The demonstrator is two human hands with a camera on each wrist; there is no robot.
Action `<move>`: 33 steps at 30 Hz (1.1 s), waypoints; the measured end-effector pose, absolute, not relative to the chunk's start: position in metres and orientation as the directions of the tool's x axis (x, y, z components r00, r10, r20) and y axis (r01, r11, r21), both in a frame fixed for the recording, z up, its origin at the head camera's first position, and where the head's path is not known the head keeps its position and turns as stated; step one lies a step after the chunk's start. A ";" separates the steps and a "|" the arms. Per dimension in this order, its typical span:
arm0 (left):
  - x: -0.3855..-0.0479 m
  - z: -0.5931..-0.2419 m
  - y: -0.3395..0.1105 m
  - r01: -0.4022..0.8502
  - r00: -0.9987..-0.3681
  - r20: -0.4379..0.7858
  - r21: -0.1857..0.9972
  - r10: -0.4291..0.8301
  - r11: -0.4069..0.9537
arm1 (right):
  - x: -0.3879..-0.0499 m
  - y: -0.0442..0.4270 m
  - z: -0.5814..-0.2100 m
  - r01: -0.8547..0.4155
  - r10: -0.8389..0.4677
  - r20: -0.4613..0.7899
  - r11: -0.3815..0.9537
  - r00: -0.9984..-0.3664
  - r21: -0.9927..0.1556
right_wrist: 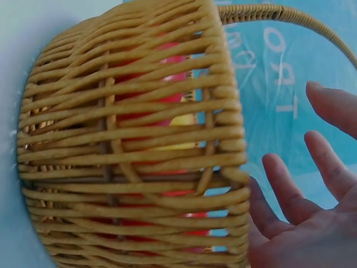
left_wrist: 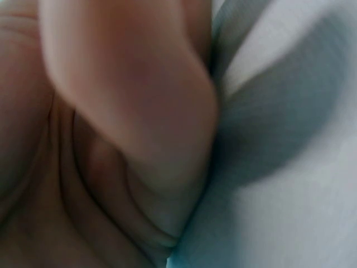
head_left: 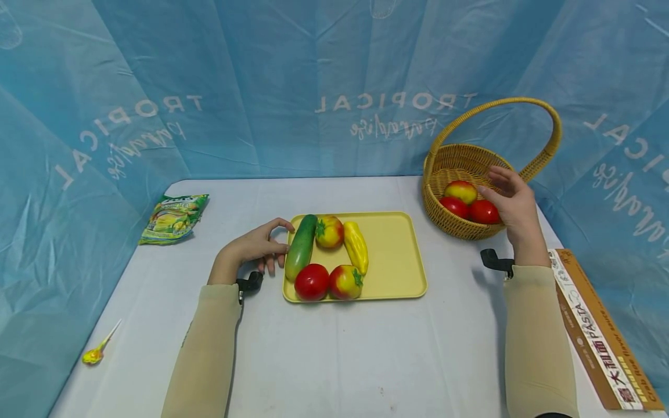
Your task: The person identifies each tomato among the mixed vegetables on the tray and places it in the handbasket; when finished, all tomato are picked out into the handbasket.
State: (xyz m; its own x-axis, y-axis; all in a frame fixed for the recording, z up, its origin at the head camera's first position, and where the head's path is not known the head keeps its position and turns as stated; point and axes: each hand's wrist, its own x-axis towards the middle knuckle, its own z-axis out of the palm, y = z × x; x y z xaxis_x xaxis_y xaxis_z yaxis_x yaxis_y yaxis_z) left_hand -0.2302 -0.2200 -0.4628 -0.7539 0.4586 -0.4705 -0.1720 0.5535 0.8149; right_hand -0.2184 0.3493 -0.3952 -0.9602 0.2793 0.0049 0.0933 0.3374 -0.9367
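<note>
Cucumber [head_left: 301,249] is laid, in the head view, at nine o'clock on the yellow tray [head_left: 394,255]. Just beside it, also at nine o'clock, the left hand [head_left: 257,244] is held loosely bent, gripping nothing; contact cannot be told. At the tray's two o'clock stands the wicker basket [head_left: 453,227], its three-o'clock rim overhung by the relaxed, empty right hand [head_left: 514,209]. In the left wrist view, no held item can be made out. In the right wrist view, spread fingers are shown. Apparently a reach is in hand; next, the cucumber needs to be grasped firmly.
</note>
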 end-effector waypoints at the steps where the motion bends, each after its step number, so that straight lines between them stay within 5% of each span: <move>1: -0.230 -0.463 -0.220 -0.171 -0.754 -0.470 0.815 0.459 0.553 | -0.218 0.349 -0.394 0.088 0.276 0.009 0.338 -0.961 -0.937; 16: -0.231 -0.463 -0.220 -0.186 -0.751 -0.487 0.805 0.447 0.564 | -0.202 0.321 -0.365 -0.043 0.162 0.110 0.369 -0.981 -0.928; 26: -0.230 -0.463 -0.220 -0.190 -0.750 -0.487 0.807 0.447 0.560 | -0.194 0.284 -0.354 -0.205 -0.022 0.205 0.180 -0.979 -0.962; 33: -0.231 -0.462 -0.220 -0.179 -0.749 -0.485 0.804 0.452 0.568 | -0.195 0.264 -0.359 -0.192 -0.136 0.166 0.203 -0.977 -0.960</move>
State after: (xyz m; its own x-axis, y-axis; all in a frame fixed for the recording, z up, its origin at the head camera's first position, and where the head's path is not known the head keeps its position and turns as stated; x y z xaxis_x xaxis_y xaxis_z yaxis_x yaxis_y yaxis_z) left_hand -0.2313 -0.2199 -0.4622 -0.7487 0.4515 -0.4854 -0.1787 0.5676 0.8037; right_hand -0.1950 0.2641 -0.3591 -0.9767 -0.1360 0.1660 -0.1915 0.2029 -0.9603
